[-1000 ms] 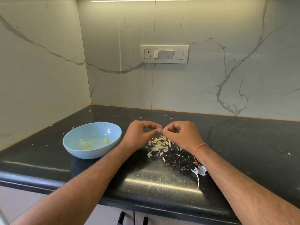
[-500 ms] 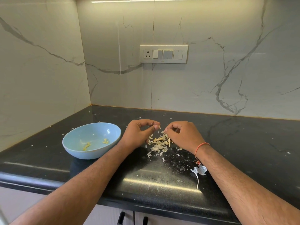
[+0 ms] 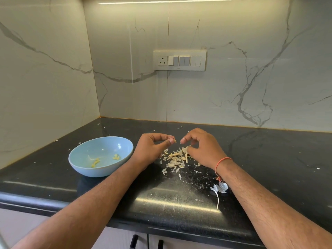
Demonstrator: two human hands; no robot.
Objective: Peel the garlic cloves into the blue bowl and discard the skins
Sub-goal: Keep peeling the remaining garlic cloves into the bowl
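A home kitchen: a black stone counter [image 3: 179, 200] meets marble-look wall tiles [image 3: 233, 90], with a switch-and-socket plate [image 3: 179, 60] and cupboard handles [image 3: 133, 241] below.

Evenly and brightly lit from a strip light [image 3: 186, 0] at 12 o'clock, mirrored as a thin vertical streak down the marble wall [image 3: 233, 90]. Broad white glare across the glossy black bench [image 3: 179, 200] at 6 o'clock, soft shadows pooled beneath both forearms. Sharp at centre; wide-angle bowing of wall and bench edges toward 3 and 9 o'clock. Slight softness at the corners.
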